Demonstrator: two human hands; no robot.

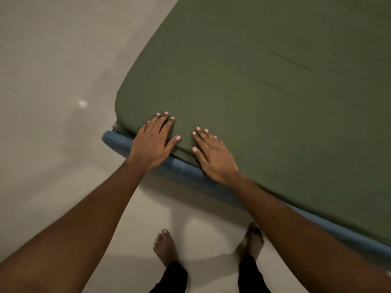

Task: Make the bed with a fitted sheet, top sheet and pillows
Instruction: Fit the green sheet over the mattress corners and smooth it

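Note:
An olive green sheet (264, 81) covers the mattress and lies smooth apart from a few faint creases. Under its near edge a blue layer (182, 168) of the bed shows as a strip. My left hand (154, 140) lies flat on the sheet at the near corner, fingers straight and spread. My right hand (211, 153) lies flat beside it on the sheet's near edge, fingers straight. Neither hand grips cloth. No pillows or second sheet are in view.
Pale tiled floor (53, 102) runs along the left and near sides of the bed. My bare feet (165, 246) stand on it close to the bed's near edge.

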